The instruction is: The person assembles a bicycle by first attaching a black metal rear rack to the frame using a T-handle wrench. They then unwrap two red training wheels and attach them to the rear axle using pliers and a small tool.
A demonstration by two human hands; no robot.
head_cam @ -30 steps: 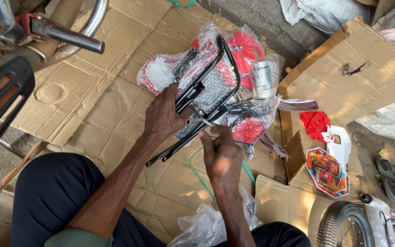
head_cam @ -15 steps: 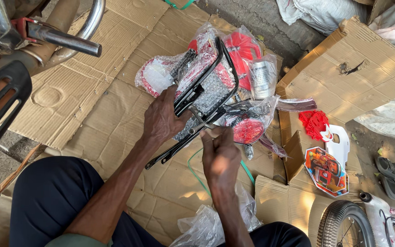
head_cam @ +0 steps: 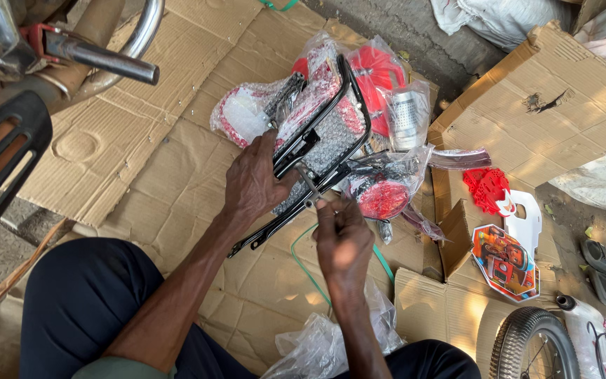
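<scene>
Here the left hand [head_cam: 250, 186] grips the black metal rack [head_cam: 317, 144] lying on the flattened cardboard [head_cam: 142, 161], long axis diagonal, while the right hand [head_cam: 341, 238] fingers pinch a small wrench [head_cam: 309, 184] against it.

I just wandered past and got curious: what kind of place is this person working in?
Probably an informal roadside or yard spot for putting together a child's bicycle. The person sits on flattened cardboard on rough ground, both hands on a black metal rack, with plastic-wrapped red parts and a small wheel nearby.

Bare forearms, left hand [head_cam: 250, 184] and right hand [head_cam: 343, 238] ungloved, dark navy trousers, green shirt hem at bottom edge
</scene>
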